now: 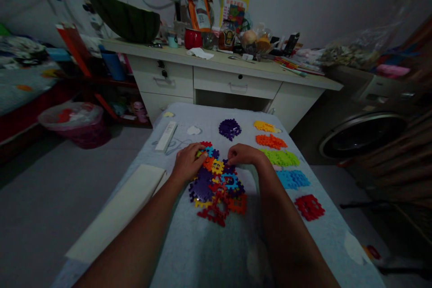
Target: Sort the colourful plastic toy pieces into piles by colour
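A cluster of interlocking plastic building pieces (218,166) in red, blue, purple, orange and yellow lies between my hands on the cloth-covered table. My left hand (189,162) curls round the upper left of the cluster, thumb and fingers gripping pieces there. On the other side, my right hand (245,155) is closed, its fingertips down at the cluster's right edge beside dark purple pieces; what they pinch is hidden. Nearer to me, a large purple gear-edged piece (202,185), red pieces (216,209) and an orange square frame (237,204) overlap in the pile.
Sorted piles stand along the right: yellow (263,126), orange (271,141), green (281,158), blue (293,179) and red (309,207). A purple pile (230,128) lies at the back. White long boxes (118,211) rest on the left. Behind is a cluttered desk (168,56).
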{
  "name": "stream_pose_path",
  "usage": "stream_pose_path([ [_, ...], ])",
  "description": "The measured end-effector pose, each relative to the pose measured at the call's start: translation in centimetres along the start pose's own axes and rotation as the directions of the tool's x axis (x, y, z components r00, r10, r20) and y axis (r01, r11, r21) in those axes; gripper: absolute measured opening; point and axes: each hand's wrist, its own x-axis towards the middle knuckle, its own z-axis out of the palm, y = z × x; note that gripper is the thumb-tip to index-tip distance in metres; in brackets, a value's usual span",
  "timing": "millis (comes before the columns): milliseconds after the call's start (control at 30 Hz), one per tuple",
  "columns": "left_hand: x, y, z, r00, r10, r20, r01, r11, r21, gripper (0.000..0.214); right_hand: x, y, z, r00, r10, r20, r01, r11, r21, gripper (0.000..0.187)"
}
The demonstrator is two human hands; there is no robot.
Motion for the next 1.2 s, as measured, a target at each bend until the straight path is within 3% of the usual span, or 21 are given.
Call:
stream_pose_path([
  [133, 0.0, 0.1, -0.1, 1.000, 0.006, 0.001, -0.006, 1.000, 0.007, 0.032, 0.1, -0.8, 0.2, 0.999, 0.015, 0.035, -0.012, 0.997, -0.081, 0.017],
  [333, -0.1, 0.3, -0.3, 1.000, 0.006, -0.001, -0.006, 1.000, 0.008, 0.031, 0.0, -0.7, 0.3, 1.000, -0.006, 0.003, 0.006, 1.000, -0.009, 0.010],
  [467, 0.0, 0.3, -0.3, 1.000, 0.020, -0.003, -0.020, 1.000, 0.001, 0.030, 0.1, -1.0, 0.5, 1.000, 0.004, -0.025, -0.004, 1.000, 0.001, 0.014],
  [800, 0.0, 0.4, -0.3, 1.000, 0.016, -0.002, -0.016, 1.000, 0.013, 0.030, -0.2, -1.3, 0.5, 1.000, -0.013, 0.015, 0.014, 1.000, -0.024, 0.013],
  [967, -0.1, 0.3, -0.3, 1.000, 0.023, 0.003, -0.023, 1.000, 0.011, 0.030, -0.1, -1.6, 0.6, 1.000, -0.009, -0.025, 0.008, 0.999, -0.031, 0.026],
  [1200, -0.1, 0.3, -0.3, 1.000, 0.014, 0.001, -0.015, 1.000, 0.009, 0.029, 0.4, -1.5, 1.0, 0.998, -0.042, 0.052, 0.045, 0.998, -0.045, 0.011],
])
